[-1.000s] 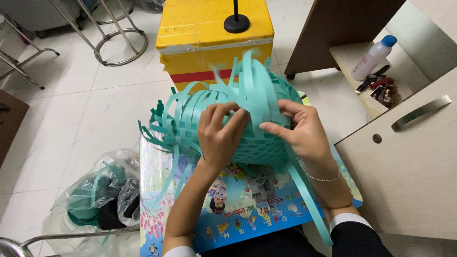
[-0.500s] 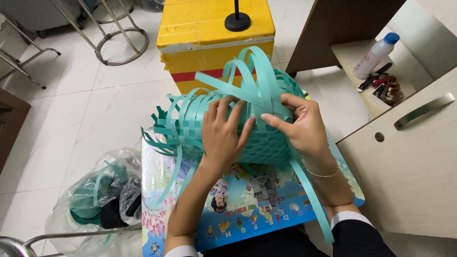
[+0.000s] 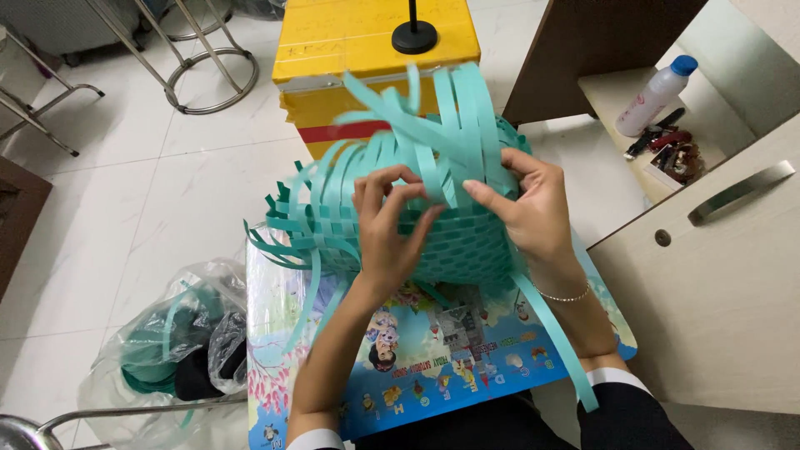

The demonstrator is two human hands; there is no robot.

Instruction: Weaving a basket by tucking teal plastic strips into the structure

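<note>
Weaving goes best here if the left hand (image 3: pixel 385 229) pins the finished rows of the basket (image 3: pixel 433 225) while the right hand (image 3: pixel 527 208) feeds one strip (image 3: pixel 433 171) snugly between the uprights. Both grips are pinched on teal strips of the one half-made basket, which rests on one picture-printed bench (image 3: pixel 467 358). Nearby: one yellow box (image 3: pixel 367 50), one white bottle (image 3: pixel 654 93), one plastic bag (image 3: pixel 167 342).

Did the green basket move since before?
Yes. The green basket tipped up and away, its loose strips now covering more of the yellow box behind it.
</note>
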